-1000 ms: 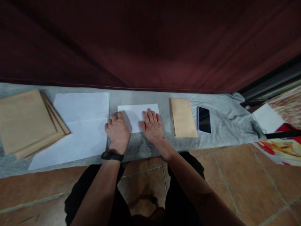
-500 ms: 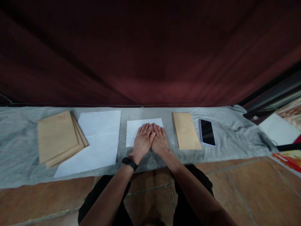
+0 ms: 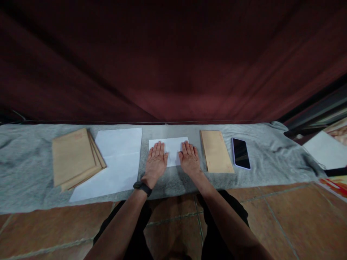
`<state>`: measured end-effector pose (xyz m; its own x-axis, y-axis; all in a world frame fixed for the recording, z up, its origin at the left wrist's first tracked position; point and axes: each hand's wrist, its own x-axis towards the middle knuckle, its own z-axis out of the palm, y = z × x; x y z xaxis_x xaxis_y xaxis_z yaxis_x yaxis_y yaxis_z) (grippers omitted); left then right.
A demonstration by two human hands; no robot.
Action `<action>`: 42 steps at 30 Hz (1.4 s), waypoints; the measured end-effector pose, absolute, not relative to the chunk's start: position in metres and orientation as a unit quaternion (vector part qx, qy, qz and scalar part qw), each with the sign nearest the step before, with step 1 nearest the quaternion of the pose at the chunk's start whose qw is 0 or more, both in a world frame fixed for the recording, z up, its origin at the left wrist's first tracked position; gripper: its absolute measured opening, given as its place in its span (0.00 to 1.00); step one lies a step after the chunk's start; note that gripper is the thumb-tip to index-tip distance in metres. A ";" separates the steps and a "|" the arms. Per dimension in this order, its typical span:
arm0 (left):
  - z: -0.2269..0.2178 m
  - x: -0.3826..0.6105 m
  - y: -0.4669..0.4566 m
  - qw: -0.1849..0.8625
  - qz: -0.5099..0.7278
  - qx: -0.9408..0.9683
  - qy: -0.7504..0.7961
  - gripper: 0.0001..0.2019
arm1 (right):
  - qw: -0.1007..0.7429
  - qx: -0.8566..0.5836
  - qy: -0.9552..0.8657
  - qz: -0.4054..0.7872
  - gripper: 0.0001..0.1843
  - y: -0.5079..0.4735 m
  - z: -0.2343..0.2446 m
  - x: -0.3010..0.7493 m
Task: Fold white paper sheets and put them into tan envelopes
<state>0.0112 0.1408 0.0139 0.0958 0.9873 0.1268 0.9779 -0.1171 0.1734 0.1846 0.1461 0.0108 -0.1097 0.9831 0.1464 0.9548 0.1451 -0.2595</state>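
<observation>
A small white sheet of paper (image 3: pixel 173 147), perhaps folded, lies in front of me on a grey cloth (image 3: pixel 173 184). My left hand (image 3: pixel 156 159) rests flat on its left part, fingers stretched out. On the right part lies my right hand (image 3: pixel 189 158), also flat, with its fingertips near the right edge. Neither hand grips anything. To the right is a flat stack of brown envelopes (image 3: pixel 217 151). Larger white sheets (image 3: pixel 123 155) with a crease across them lie to the left, partly under several fanned brown envelopes (image 3: pixel 74 155).
A phone with a pale purple edge (image 3: pixel 241 153) lies right of the envelope stack. A dark red curtain (image 3: pixel 173 72) hangs behind the cloth. Brown floor tiles (image 3: pixel 271 213) run along the front. At the far right are a white panel (image 3: pixel 325 150) and a red printed item (image 3: pixel 337 186).
My hands have slid apart from the middle of the small sheet, the left one to the left and the right one to the right. More of the paper shows between them.
</observation>
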 end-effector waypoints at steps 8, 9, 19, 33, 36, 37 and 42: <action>0.020 0.012 0.141 -0.025 0.077 0.744 0.663 0.28 | 0.190 -0.592 -0.779 0.080 0.29 0.155 0.025 0.180; 0.020 0.013 0.141 -0.028 0.078 0.744 0.663 0.27 | 0.192 -0.572 -0.792 0.088 0.29 0.156 0.026 0.175; 0.023 0.013 0.145 -0.025 0.072 0.755 0.652 0.28 | 0.161 -0.543 -0.820 0.081 0.27 0.171 0.015 0.144; 0.006 0.007 0.150 -0.007 0.121 0.716 0.687 0.32 | 0.146 -0.601 -0.786 0.007 0.30 0.181 0.004 0.180; 0.008 0.004 0.147 -0.004 0.134 0.711 0.690 0.33 | 0.144 -0.612 -0.778 -0.002 0.31 0.180 0.004 0.193; 0.008 0.002 0.146 -0.006 0.136 0.709 0.691 0.33 | 0.143 -0.615 -0.776 -0.005 0.31 0.180 0.003 0.196; 0.005 -0.002 0.146 -0.014 0.136 0.703 0.698 0.33 | 0.137 -0.635 -0.760 -0.013 0.32 0.176 0.000 0.209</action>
<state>-0.0022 0.1457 0.0048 -0.0125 0.9775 0.2104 0.9850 -0.0241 0.1707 0.2093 0.1761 0.0000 -0.1549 0.9620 0.2249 0.9692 0.1921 -0.1539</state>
